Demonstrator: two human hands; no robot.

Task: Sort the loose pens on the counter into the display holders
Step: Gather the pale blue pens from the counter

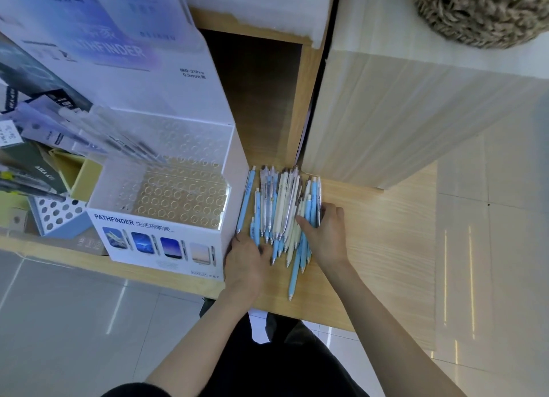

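Pale-blue, cream and clear plastic click pens lie in a loose pile [282, 212] on the light wood table [380, 248], just right of the white cardboard display holder with a clear perforated insert [178, 200]; one blue pen [245, 200] lies along the holder's right wall and another long blue pen [294, 275] juts out toward the near edge. The right hand [325, 230] lies over the right side of the pile, fingers curled across several pens and thumb on the outer side, gripping a bunch. The left hand [246, 257] rests on the pen tips at the near left corner, beside the holder; whether it holds any pen I cannot tell. This looks like the gathering step, with none of these pens yet seen in the insert's holes. Next, a few pens must be lifted free, turned upright and dropped one per hole, which calls for separating them by colour first. To the far right a tall pale wood cabinet side [416, 114] crowds the pile, and a grey perforated stand [56, 215] and packaged stock sit left of the holder
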